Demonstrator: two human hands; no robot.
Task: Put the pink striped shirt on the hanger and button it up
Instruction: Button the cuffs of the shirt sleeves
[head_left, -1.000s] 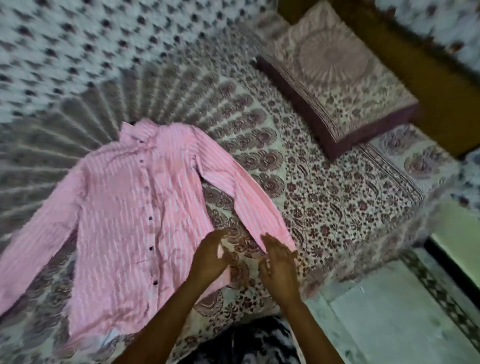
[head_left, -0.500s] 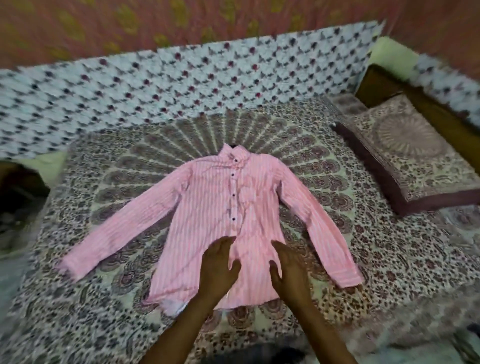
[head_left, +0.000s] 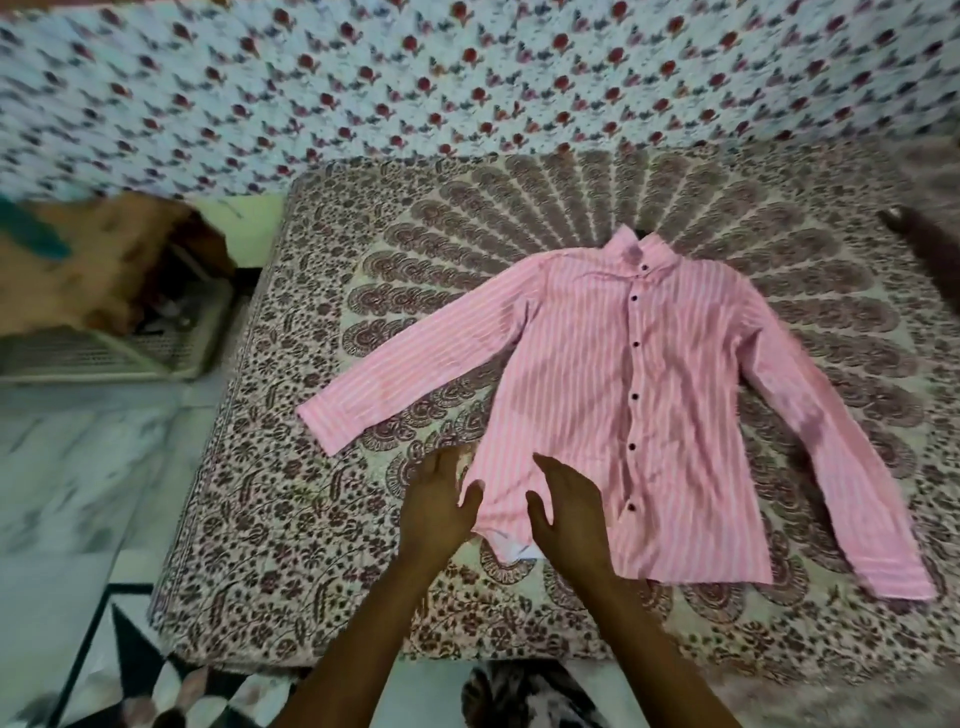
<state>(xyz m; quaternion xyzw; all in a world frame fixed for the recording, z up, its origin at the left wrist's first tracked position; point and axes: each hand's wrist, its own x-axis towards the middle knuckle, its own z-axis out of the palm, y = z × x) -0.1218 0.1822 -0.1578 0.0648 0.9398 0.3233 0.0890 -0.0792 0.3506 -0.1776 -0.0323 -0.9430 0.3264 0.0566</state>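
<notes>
The shirt (head_left: 639, 395) lies flat and face up on the bed (head_left: 311, 519), sleeves spread, front closed by dark buttons (head_left: 635, 397). A dark bit at the collar may be a hanger hook; I cannot tell. The left hand (head_left: 439, 506) lies flat just off the hem corner, the right hand (head_left: 569, 512) flat on the hem beside it; both have fingers straight and grip nothing. To finish well, I judge, smooth outward from the placket and check each button up from the hands. Beyond the shirt a floral cloth (head_left: 363, 78) hangs behind the bed. Left of the left hand are a marble floor (head_left: 78, 467) and a pale basket (head_left: 156, 348).
</notes>
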